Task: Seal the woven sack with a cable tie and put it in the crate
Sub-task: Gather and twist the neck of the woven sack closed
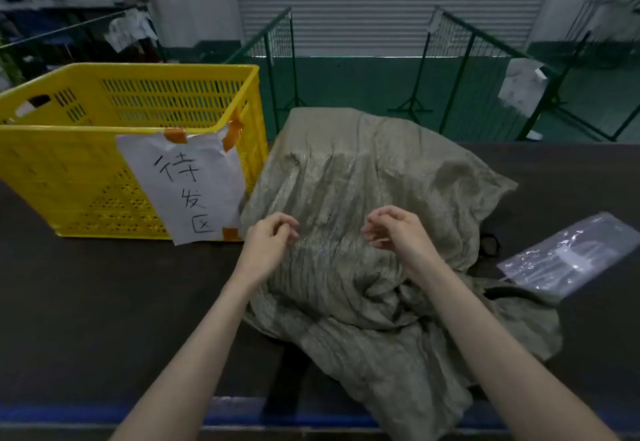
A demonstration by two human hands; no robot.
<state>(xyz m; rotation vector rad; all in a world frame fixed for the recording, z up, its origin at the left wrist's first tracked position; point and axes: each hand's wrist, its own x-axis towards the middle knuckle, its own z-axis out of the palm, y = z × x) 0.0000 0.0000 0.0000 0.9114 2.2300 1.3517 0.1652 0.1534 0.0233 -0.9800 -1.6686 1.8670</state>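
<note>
A person stands at a dark tabletop [86, 302], seen from a head camera looking down over both bare forearms.

At the left, a yellow slatted plastic crate [69, 150] stands upright on the tabletop, and what shows of its inside looks empty. A white paper sign [187, 184] with handwritten characters is taped to its near corner.

Just right of the crate lies the woven sack [363, 198], grey-green, crumpled and mostly flat. Its long axis runs from the far edge of the tabletop toward the person, leaning slightly right. The loose, bunched cloth at the near end spills toward the tabletop's front edge and is probably the mouth, though no opening is plainly visible.

The left hand [268, 243] hovers over the sack's left side, fingers loosely curled, holding nothing. The right hand [398, 229] hovers over the middle in the same half-closed pose, also holding nothing; whether either fingertip touches the cloth cannot be told.

At the far right, a clear plastic bag [568, 253] rests partly on the sack's edge and appears to hold pale cable ties.

The task seems to be at its start: the sack is unsealed and no tie is in hand. The next move likely calls for gathering the mouth into a tight neck, then fetching a tie from the bag.
</note>
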